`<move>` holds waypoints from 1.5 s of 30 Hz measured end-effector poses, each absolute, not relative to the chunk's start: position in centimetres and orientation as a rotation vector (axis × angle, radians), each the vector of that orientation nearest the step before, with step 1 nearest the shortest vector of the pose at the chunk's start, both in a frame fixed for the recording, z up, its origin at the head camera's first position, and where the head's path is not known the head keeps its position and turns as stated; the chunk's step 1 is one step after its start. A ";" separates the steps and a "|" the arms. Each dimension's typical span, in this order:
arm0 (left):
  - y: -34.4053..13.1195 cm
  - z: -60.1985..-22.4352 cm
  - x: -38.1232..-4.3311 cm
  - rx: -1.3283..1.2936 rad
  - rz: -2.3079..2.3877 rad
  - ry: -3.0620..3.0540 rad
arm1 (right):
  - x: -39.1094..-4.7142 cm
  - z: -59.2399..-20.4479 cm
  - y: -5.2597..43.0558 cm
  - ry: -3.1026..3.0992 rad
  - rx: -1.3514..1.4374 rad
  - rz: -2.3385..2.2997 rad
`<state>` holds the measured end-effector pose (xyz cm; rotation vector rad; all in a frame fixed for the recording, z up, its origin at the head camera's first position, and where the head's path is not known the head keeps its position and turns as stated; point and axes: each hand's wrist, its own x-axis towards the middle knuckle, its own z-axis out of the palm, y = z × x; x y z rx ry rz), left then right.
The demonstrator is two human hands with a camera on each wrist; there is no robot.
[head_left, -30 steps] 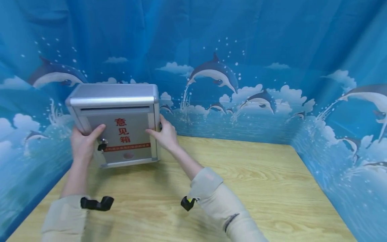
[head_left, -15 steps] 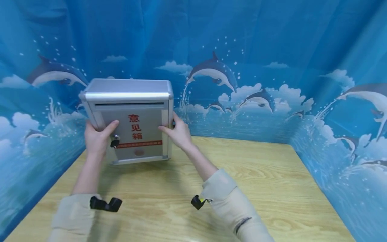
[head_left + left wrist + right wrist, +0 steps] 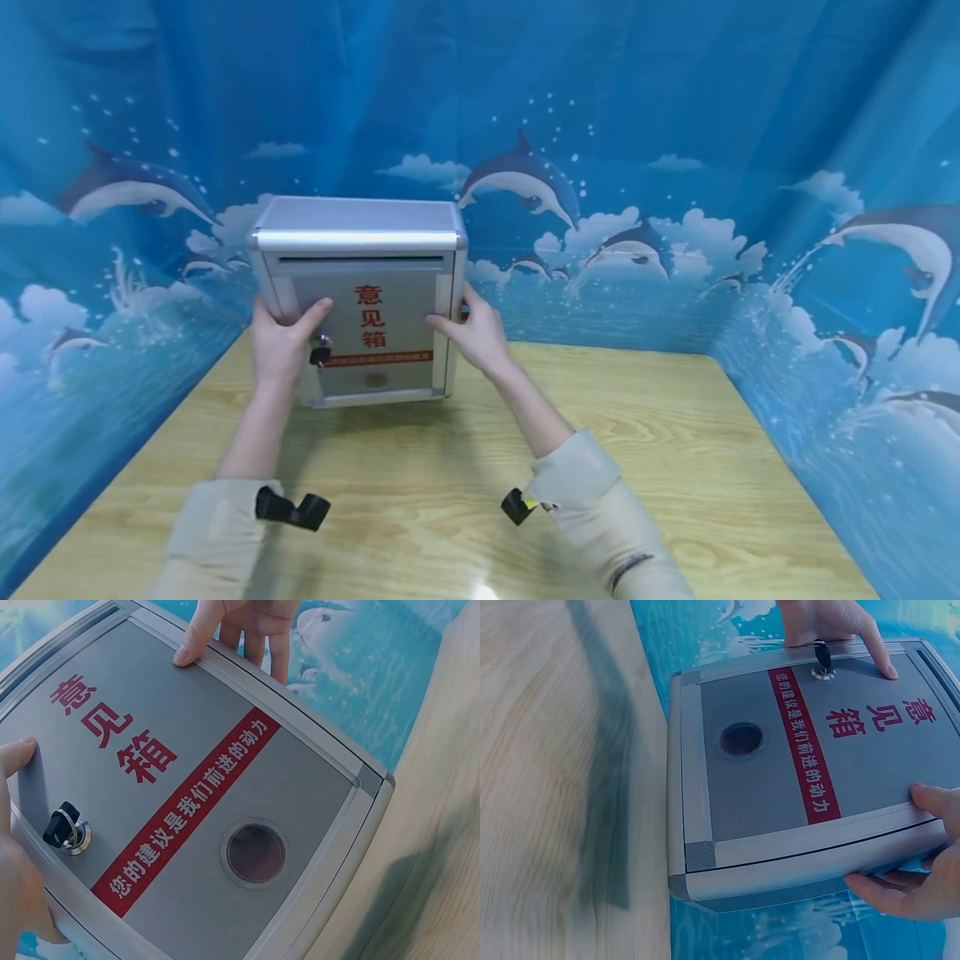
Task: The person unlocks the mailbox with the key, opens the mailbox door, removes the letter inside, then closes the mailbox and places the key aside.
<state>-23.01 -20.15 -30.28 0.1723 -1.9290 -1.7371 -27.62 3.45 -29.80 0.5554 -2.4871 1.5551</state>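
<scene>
A silver metal suggestion box (image 3: pixel 397 300) with red Chinese lettering is held up between both hands, its front facing me. Its lower edge appears raised off the wooden table, over a shadow. My left hand (image 3: pixel 279 346) grips the left side, thumb on the front panel close to a lock with a black-headed key (image 3: pixel 320 352). On the opposite side, my right hand (image 3: pixel 477 335) holds the edge, thumb in front and fingers behind. A slot runs under the top edge. In the left wrist view, a round window (image 3: pixel 256 853) shows below the red strip. The box's back is hidden.
Light wood-grain table (image 3: pixel 615 450) extends in front and to the right. A blue dolphin-print curtain (image 3: pixel 600 83) encloses the back and both sides. Black wrist-camera mounts (image 3: pixel 292 508) stick out from the sleeves.
Both hands have carried the box to the right, keeping the same hold. It also rose slightly at first, and its front stays toward me.
</scene>
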 end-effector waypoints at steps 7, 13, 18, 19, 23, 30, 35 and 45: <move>-18.1 -30.4 -23.8 0.111 -1.769 -1.902 | -27.4 -29.8 5.8 -2.489 0.506 1.561; -16.5 -31.0 -24.2 0.061 -1.797 -1.908 | -27.2 -30.1 7.6 -2.510 0.440 1.567; -15.1 -31.5 -24.7 0.046 -1.821 -1.921 | -27.0 -30.6 9.1 -2.517 0.403 1.570; -14.8 -31.6 -24.8 0.046 -1.835 -1.918 | -27.0 -30.7 9.4 -2.517 0.397 1.570; -13.7 -31.9 -25.3 0.025 -1.871 -1.892 | -26.8 -30.9 10.5 -2.512 0.366 1.563; -11.7 -32.5 -26.2 -0.025 -1.903 -1.883 | -26.4 -31.3 12.6 -2.528 0.293 1.560; -10.3 -32.9 -26.6 -0.071 -1.926 -1.878 | -26.2 -31.5 14.1 -2.541 0.270 1.526; -7.5 -33.9 -27.4 -0.125 -1.985 -1.850 | -26.0 -32.2 16.7 -2.566 0.217 1.492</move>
